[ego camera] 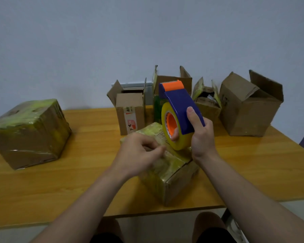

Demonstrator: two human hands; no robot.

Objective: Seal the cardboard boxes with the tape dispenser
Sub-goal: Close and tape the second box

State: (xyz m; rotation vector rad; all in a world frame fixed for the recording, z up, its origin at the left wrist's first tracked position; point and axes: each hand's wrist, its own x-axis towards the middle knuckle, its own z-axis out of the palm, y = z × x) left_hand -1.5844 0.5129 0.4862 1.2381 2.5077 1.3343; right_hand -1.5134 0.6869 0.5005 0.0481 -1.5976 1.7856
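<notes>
A blue tape dispenser (180, 104) with an orange cutter and a yellowish tape roll (174, 135) is raised upright above a taped cardboard box (172, 172) in the middle of the table. My right hand (199, 135) is shut on the dispenser, thumb on its blue side, a finger through the orange core. My left hand (139, 151) rests on the box top with fingers curled and pinched near the roll's lower edge; whether it holds a tape end is unclear. A larger box (28, 132) wrapped in yellowish tape stands at the far left.
Several open cardboard boxes line the back of the wooden table (88, 172): a small one (130, 111), a tall one (172, 81) behind the dispenser, a small one (207, 102), a large one (247, 104) at right. A plain wall rises behind. My knees show below the table's front edge.
</notes>
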